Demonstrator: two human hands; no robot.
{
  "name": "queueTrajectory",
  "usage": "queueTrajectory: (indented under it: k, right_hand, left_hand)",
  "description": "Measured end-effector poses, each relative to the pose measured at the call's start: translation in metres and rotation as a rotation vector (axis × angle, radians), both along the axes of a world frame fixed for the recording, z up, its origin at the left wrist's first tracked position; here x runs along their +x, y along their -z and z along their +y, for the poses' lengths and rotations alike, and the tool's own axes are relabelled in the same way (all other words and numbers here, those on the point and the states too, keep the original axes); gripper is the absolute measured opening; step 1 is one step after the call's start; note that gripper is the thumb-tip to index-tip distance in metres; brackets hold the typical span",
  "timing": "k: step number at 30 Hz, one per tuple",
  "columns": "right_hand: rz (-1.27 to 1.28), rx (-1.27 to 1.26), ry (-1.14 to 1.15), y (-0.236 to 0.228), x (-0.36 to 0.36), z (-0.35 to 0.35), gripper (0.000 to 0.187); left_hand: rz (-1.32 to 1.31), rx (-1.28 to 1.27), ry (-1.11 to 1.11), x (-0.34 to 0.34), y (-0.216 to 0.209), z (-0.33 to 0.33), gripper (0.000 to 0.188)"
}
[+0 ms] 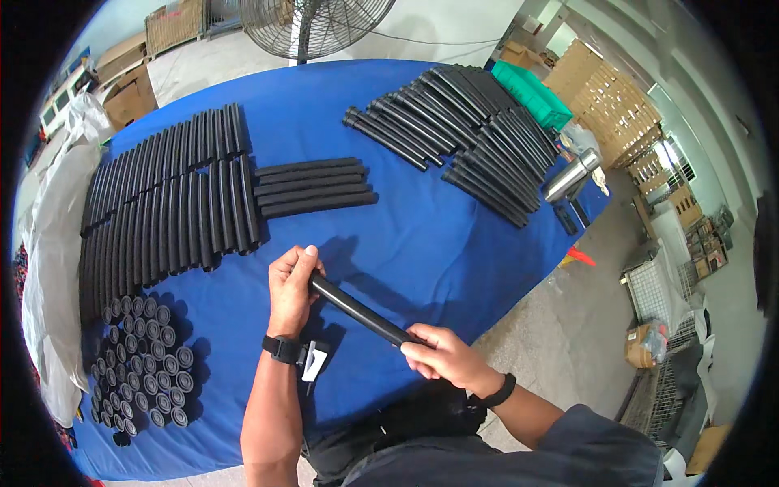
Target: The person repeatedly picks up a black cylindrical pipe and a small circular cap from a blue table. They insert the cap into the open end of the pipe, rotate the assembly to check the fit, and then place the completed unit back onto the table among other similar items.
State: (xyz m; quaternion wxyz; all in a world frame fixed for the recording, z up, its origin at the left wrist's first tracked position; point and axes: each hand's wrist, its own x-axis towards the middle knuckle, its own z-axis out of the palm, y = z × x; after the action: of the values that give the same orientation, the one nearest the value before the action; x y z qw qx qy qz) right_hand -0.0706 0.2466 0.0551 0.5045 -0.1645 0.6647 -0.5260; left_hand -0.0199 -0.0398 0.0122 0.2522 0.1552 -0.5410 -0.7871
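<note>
A black tube (357, 308) slants across the front of the blue-covered table, held between my two hands. My left hand (292, 284) is closed at its far left end, thumb raised; whether a small part sits inside that fist is hidden. Around the nearer right end, the fingers of my right hand (442, 355) are wrapped. Beside my left wrist lies a small white-and-black tool (314, 363) on the cloth. Round black caps (150, 365) with grey rings stand grouped at the front left. Behind them, rows of black tubes (162, 199) lie side by side, with several dark sleeves (315, 188) to their right.
More black tubes with wider ends (462, 122) are stacked at the back right, near a green bin (531, 95) and a steel flask (573, 174). White plastic sheeting (57, 268) hangs along the left edge. A large fan (312, 24) stands beyond the blue tablecloth (454, 260).
</note>
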Motion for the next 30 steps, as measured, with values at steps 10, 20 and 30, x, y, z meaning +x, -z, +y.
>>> queueTrajectory:
  k: [10, 20, 30]
  right_hand:
    - [0.043, -0.005, 0.027, -0.008, 0.0, -0.004, 0.033]
    - [-0.27, -0.046, -0.011, 0.004, -0.016, 0.005, 0.036]
    - [-0.226, -0.084, 0.018, -0.009, -0.012, -0.003, 0.027]
  left_hand:
    - [0.01, 0.026, 0.008, 0.0, 0.003, -0.001, 0.036]
    - [0.03, 0.058, 0.025, -0.002, 0.002, 0.001, 0.036]
    - [0.019, 0.068, 0.013, -0.001, 0.001, 0.0, 0.034]
